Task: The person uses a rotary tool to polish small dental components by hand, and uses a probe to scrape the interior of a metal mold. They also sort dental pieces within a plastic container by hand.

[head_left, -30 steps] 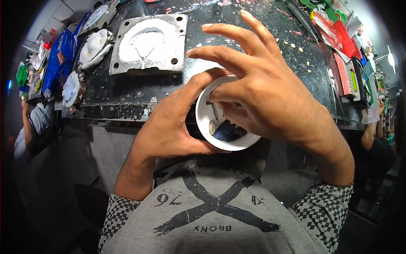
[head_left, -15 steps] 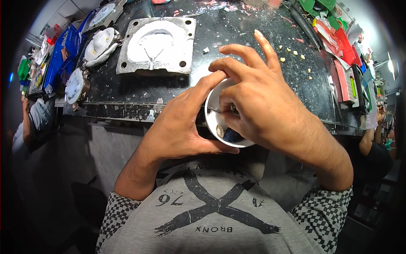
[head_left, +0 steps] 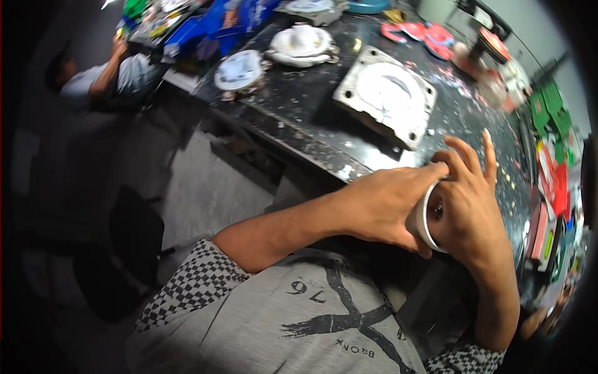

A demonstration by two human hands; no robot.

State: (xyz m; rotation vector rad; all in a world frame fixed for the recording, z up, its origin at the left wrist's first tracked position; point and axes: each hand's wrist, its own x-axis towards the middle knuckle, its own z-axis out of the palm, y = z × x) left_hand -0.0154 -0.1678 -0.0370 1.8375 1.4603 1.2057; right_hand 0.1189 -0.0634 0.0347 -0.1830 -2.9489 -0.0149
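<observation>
A white cup stands tilted in my left hand, whose thumb and fingers wrap round its outside. My right hand covers much of the cup's mouth. Its thumb and index finger are bent together inside the cup; what they pinch is hidden. The other fingers of that hand stretch up and away. Small dark and shiny bits show within the cup, too blurred to name. Just beyond my hands, a square metal flask half filled with white plaster lies on the black bench.
White plaster casts stand along the bench's left part, beside blue bins. Pink-red pieces lie at the back. Small yellowish pieces dot the right side, near red and green containers. Another person sits at far left.
The view has swung left and tilted, so the bench and my hands appear farther right. My left hand still holds the cup, and my right fingers remain inside it.
</observation>
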